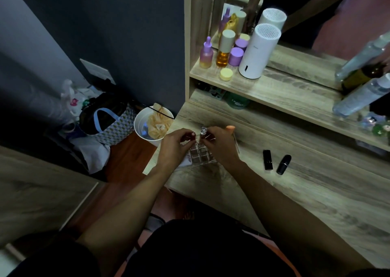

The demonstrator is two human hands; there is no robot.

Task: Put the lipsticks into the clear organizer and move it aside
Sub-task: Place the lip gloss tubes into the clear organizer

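Left hand (175,143) gripped red lipstick (190,136), right hand (215,142) silver-capped lipstick (203,133); best dropped upright into separate clear organizer (200,155) cells.

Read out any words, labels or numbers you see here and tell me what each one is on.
"Cha..." then a blurred second word: round green container under the wooden shelf; only partly readable.
White mark on the dark red lipstick cap at the left hand: too blurred.
Logo on the white cylinder: too small.
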